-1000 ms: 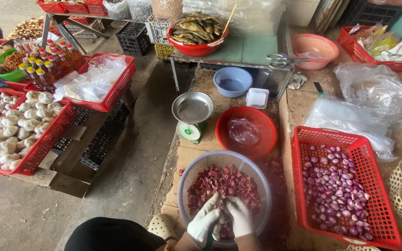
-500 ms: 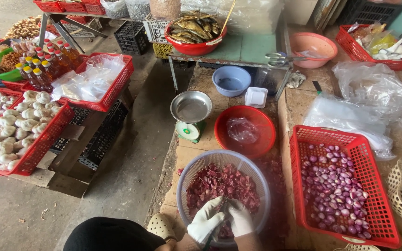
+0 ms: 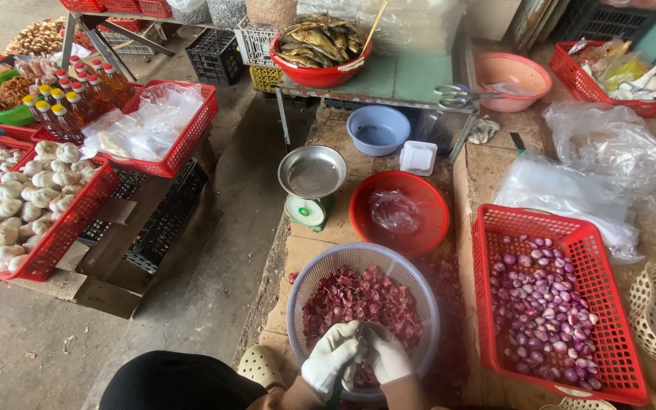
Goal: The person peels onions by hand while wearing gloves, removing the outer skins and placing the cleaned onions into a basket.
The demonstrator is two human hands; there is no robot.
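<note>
- The left hand [image 3: 333,358] and the right hand [image 3: 386,354], both in white gloves, meet fingertip to fingertip at the near rim of the round sieve basket [image 3: 303,288]. Their fingers are curled in around something small between them; what it is stays hidden, so I cannot tell exactly what they grip.
- A dark green handle [image 3: 336,391] shows just below the left hand, seemingly held in it.
- Directly under and ahead of both hands lies the heap of reddish shallot peelings [image 3: 362,300] filling the sieve basket; neither hand is clearly nearer to it.
- To the right, well within the right hand's side, stands the red crate [image 3: 487,304] of peeled purple shallots [image 3: 544,304], its long axis running away from the person.
- Farther ahead sit a red bowl [image 3: 427,228] with a plastic bag, then a green weighing scale [image 3: 311,182] to its left.
</note>
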